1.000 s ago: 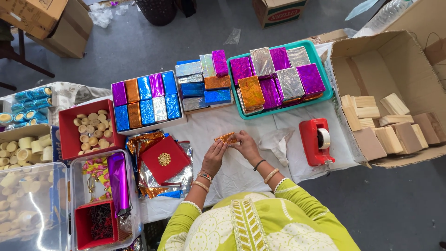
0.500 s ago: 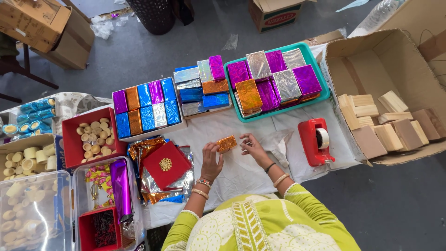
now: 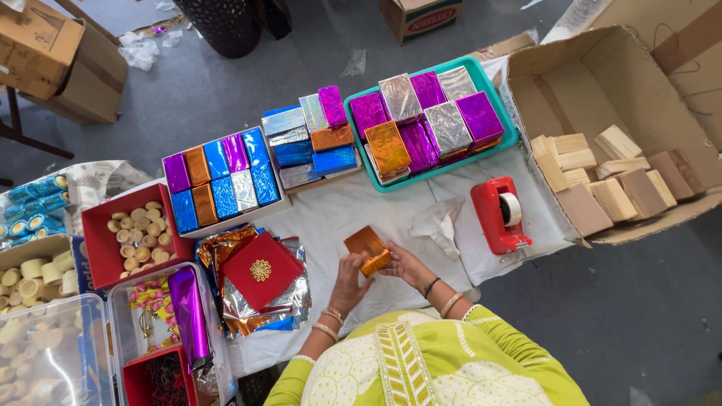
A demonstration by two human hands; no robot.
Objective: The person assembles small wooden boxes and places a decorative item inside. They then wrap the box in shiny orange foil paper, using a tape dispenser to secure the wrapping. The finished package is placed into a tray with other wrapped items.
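Orange shiny block (image 3: 368, 249) held by both hands, left hand (image 3: 350, 272) gripping its side, right hand (image 3: 404, 265) pinching its end, red tape holder (image 3: 496, 214) near.

Your left hand (image 3: 350, 274) and right hand (image 3: 406, 265) are both raised in front of your chest, close together, with the forearms angled inward so that they converge. The left hand is held with its fingers (image 3: 353, 259) curled upward in a closed grip. The right hand lies palm down, its fingers (image 3: 387, 259) extended toward the left hand. Each wrist carries bangles. Your upper arms and shoulders are covered by green sleeves.
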